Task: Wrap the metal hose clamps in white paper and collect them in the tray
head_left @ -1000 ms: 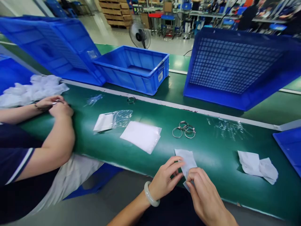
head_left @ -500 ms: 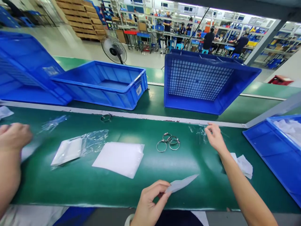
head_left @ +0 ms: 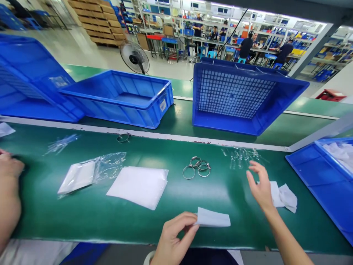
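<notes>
Folded white sheet (head_left: 213, 218) near front edge of green table (head_left: 215, 191), left end pinched between thumb and fingers of left hand (head_left: 178, 235), rest sticking out to right. Right hand (head_left: 261, 189) over table, thumb and fingers well parted, no grip visible. Nearest it: clear strips (head_left: 240, 160) just beyond fingertips, crumpled white bundle (head_left: 288, 197) beside it, partly hidden behind hand. Metal rings (head_left: 199, 166) clustered between hands, farther back. Flat white sheets (head_left: 138, 186) left of rings, clear bag (head_left: 79, 176) beside those.
</notes>
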Tool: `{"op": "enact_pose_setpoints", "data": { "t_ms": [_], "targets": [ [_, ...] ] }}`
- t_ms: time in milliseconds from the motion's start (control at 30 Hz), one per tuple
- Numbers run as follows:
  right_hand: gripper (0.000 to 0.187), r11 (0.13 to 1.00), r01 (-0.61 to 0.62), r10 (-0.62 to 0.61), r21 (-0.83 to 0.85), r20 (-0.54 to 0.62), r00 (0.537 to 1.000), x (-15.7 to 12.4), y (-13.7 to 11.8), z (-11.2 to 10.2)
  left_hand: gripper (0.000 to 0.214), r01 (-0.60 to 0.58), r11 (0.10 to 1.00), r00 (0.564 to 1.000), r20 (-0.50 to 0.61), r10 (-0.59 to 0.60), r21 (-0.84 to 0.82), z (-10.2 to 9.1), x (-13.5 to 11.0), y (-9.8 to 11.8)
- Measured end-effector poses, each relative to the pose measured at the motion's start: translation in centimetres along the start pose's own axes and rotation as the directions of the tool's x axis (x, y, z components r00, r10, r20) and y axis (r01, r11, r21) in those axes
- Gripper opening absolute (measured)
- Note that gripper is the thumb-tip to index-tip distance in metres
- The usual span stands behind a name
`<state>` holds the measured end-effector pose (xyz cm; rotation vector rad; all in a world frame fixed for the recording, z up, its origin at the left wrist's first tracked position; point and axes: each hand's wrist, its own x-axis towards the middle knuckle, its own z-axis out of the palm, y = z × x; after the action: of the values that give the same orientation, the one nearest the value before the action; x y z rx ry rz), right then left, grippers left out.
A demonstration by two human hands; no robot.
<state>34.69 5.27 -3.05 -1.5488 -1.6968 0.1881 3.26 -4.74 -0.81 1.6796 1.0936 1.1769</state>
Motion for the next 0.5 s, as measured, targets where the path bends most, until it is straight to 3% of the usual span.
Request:
{"op": "enact_pose_setpoints", "data": {
  "t_ms": [33,67,100,133,167,200,300,367,500],
  "targets": [
    [0.029,0.993,-0.008,-0.013,0.121,0.170,0.985,-2.0,-1.4,-0.7,0.012,-0.001,1.000,1.000,-0.008,0.001,-0.004,0.2,0.2,0.1],
    [0.040,0.970,-0.039,-0.053,0.239,0.367,0.929,-3.9,-2.7,-1.1,0.012,0.003,1.000,1.000,-0.017,-0.003,-0.008,0.4,0.4,0.3],
    [0.056,0.940,-0.090,-0.106,0.330,0.532,0.840,-5.6,-4.0,-1.2,0.012,0.009,1.000,1.000,-0.027,-0.009,-0.009,0.6,0.6,0.4],
    [0.068,0.910,-0.147,-0.148,0.387,0.635,0.758,-7.0,-5.2,-1.1,0.011,0.008,1.000,0.999,-0.042,-0.008,-0.005,0.8,1.0,0.5],
    [0.073,0.887,-0.198,-0.159,0.418,0.678,0.718,-7.9,-6.1,-0.7,0.011,0.000,1.000,0.998,-0.058,0.001,0.007,1.0,1.5,0.7],
    [0.067,0.868,-0.241,-0.132,0.433,0.671,0.730,-8.3,-6.9,-0.1,0.010,-0.017,1.000,0.997,-0.079,0.019,0.023,1.2,2.0,0.8],
    [0.030,0.823,-0.322,0.054,0.468,0.500,0.865,-6.8,-8.1,1.5,0.008,-0.089,0.995,0.987,-0.133,0.095,0.056,1.6,4.2,1.2],
    [0.024,0.803,-0.313,0.108,0.508,0.394,0.913,-5.0,-8.0,1.7,0.008,-0.118,0.992,0.982,-0.145,0.122,0.033,1.7,5.5,1.4],
    [0.017,0.804,-0.149,-0.052,0.576,0.317,0.947,-4.3,-6.7,0.9,0.006,-0.128,0.990,0.991,-0.045,0.126,-0.051,2.0,5.4,0.3]
  ]
}}
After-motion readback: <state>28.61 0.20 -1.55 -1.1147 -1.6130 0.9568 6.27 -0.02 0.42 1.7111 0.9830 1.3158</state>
